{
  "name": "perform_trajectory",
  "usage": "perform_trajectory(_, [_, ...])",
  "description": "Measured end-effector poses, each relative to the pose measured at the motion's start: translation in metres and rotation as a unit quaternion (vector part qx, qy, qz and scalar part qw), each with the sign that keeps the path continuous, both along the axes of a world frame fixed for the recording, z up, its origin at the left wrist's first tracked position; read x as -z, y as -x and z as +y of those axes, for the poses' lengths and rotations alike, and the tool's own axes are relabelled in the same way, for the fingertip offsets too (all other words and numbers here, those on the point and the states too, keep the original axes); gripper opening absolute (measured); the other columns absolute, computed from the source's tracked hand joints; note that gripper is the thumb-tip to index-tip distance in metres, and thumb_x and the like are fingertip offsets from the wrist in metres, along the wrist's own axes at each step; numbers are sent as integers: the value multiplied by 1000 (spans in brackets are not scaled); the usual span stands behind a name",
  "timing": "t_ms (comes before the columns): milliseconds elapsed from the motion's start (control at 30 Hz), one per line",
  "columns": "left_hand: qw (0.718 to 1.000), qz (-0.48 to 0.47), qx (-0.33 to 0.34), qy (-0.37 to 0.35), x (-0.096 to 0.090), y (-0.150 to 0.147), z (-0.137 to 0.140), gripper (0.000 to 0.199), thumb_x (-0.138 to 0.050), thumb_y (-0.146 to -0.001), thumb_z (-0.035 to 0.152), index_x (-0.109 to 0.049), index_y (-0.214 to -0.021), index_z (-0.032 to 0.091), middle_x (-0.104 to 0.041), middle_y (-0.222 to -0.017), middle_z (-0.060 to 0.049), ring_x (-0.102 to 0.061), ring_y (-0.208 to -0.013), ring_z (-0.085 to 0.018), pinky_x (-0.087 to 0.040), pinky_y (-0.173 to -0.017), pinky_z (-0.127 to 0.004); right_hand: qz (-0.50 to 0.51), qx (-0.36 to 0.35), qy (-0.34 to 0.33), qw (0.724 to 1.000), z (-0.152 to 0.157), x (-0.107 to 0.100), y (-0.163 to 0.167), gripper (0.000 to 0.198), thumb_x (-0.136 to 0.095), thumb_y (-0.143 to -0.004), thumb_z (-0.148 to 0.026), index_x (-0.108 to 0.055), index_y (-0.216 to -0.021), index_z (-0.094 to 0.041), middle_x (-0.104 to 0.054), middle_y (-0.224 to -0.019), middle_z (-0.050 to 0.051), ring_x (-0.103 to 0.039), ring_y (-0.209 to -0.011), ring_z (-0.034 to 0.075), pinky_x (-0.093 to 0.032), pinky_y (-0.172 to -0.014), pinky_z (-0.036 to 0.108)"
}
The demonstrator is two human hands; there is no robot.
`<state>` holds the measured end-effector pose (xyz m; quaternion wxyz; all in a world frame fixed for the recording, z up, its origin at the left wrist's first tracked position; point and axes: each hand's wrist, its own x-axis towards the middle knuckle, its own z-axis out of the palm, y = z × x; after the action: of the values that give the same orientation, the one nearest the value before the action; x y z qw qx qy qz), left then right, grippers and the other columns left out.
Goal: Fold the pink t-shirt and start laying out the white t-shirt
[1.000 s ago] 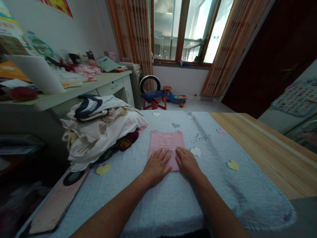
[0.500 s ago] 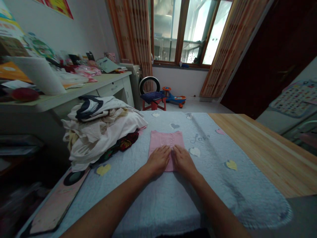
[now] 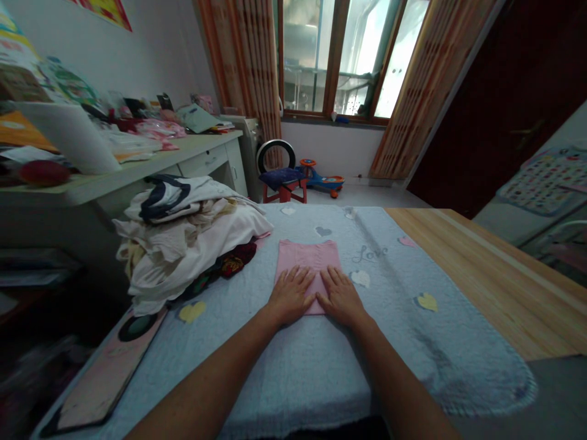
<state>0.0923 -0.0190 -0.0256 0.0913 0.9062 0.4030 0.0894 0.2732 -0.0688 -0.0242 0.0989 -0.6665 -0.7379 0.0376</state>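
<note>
A pink folded garment (image 3: 308,253) lies flat as a neat rectangle on the light blue blanket (image 3: 293,373). My left hand (image 3: 292,294) rests palm down on its left half, fingers stretched out. On the right half lies my right hand (image 3: 340,295), also flat with the fingers spread. The two thumbs come close together over the cloth near its front edge. Both hands press on the garment from above without gripping it, and they hide much of its lower part.
A heap of clothes (image 3: 192,232) sits on the blanket's left side, with a pale pink flat board (image 3: 105,379) in front. Bare wood (image 3: 499,275) shows at the right. Behind stand a cluttered desk (image 3: 169,156) and a stool (image 3: 284,189) with a dark blue cushion.
My hands have spread slightly apart over the pink garment, the left one moving left and the right one a little right. Their fingers now lie flatter and wider.
</note>
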Motion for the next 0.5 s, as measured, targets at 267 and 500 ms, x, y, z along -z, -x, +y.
perform_trajectory(267, [1000, -10, -10, -7, 5, 0, 0, 60, -42, -97, 49, -36, -152, 27, -33, -160, -6, -23, -148, -31, -15, -119, -56, 6, 40, -24, 999, 1, 6, -2, 66, -48, -94, -46, -42, -147, -7, -36, -156, 19, -28, -146, 32, -20, -117, 49])
perform_trajectory(500, [1000, -6, 3, -20, 7, 0, 0, 60, -41, -97, 44, -35, -152, 23, -32, -160, -8, -22, -149, -28, -15, -120, -53, 42, -2, -120, 992, -3, -10, 4, 31, -48, -91, -21, -64, -117, -17, -60, -131, 13, -51, -120, 26, -35, -105, 40])
